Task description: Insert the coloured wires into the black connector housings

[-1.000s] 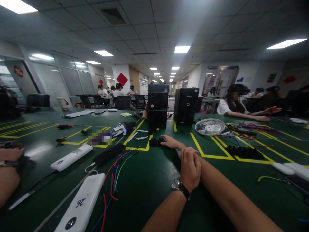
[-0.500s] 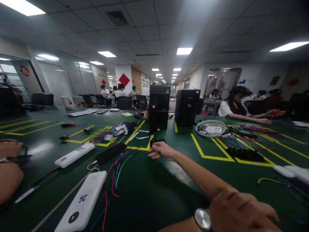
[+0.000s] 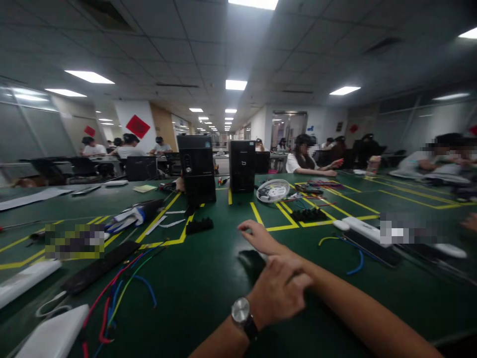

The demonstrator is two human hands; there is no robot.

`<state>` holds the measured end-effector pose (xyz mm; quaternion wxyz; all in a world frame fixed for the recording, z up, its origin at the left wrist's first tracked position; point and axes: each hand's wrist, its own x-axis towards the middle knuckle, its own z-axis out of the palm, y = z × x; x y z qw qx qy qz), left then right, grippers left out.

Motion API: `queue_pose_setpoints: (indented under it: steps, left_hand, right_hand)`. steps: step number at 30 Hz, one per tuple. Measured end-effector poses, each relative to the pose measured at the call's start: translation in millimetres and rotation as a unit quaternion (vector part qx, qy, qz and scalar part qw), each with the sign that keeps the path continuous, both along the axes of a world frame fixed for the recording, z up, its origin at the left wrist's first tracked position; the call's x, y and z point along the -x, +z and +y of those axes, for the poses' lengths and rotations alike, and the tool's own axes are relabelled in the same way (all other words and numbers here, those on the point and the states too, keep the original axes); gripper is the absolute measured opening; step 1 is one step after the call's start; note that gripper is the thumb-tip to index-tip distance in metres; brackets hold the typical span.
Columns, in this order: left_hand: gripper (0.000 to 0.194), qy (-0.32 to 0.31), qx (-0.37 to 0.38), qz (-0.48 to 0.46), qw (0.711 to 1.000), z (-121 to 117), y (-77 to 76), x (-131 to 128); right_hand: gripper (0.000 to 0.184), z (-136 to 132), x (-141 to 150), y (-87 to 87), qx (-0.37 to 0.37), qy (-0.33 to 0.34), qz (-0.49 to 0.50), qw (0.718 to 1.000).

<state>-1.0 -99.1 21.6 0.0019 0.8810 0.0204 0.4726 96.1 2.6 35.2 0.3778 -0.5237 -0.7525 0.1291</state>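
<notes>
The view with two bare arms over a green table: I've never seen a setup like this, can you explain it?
There's no robot; these are a person's own hands, seen by a camera worn on the head. The left hand, wearing a silver-faced watch, is over the right forearm. The right hand reaches forward. Neither visibly holds anything. On the green table marked with yellow lines are a black ridged strip, two black computer towers, a round white plastic frame and coloured wires.
</notes>
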Motion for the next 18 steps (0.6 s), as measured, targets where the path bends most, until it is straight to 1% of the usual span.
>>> queue_pose_setpoints:
  steps: [2, 4, 5, 7, 9, 10, 12, 14, 18]
  left_hand:
    - [0.023, 0.034, 0.067, 0.009, 0.997, 15, 2.5, 3]
    - [0.024, 0.079, 0.135, 0.04, 0.987, 35, 0.4, 4]
    - [0.025, 0.1, 0.167, 0.055, 0.979, 47, -2.6, 2]
    - [0.027, 0.132, 0.227, 0.08, 0.961, 72, -11.1, -6]
    - [0.031, 0.151, 0.288, 0.099, 0.94, 96, -19.3, -22]
    - [0.033, 0.157, 0.314, 0.106, 0.93, 106, -21.8, -33]
    - [0.036, 0.155, 0.346, 0.12, 0.918, 124, -22.2, -60]
    - [0.034, 0.136, 0.357, 0.132, 0.915, 136, -17.3, -90]
    - [0.034, 0.099, 0.363, 0.144, 0.915, 150, -4.5, -150]
  right_hand:
    - [0.021, -30, -53, -1.8, -0.024, -0.081, -0.098, 0.992]
    - [0.022, -60, -105, 2.5, -0.005, -0.189, -0.175, 0.966]
    - [0.023, -74, -130, 6.2, 0.031, -0.247, -0.207, 0.946]
    - [0.028, -96, -173, 13.9, 0.113, -0.352, -0.244, 0.896]
    - [0.03, -110, -203, 17.9, 0.167, -0.395, -0.25, 0.868]
    - [0.03, -114, -212, 17.6, 0.186, -0.399, -0.249, 0.863]
    - [0.028, -117, -216, 12.6, 0.211, -0.387, -0.249, 0.862]
    - [0.027, -115, -205, 4.5, 0.216, -0.368, -0.254, 0.868]
    - [0.027, -108, -170, -7.3, 0.188, -0.332, -0.272, 0.883]
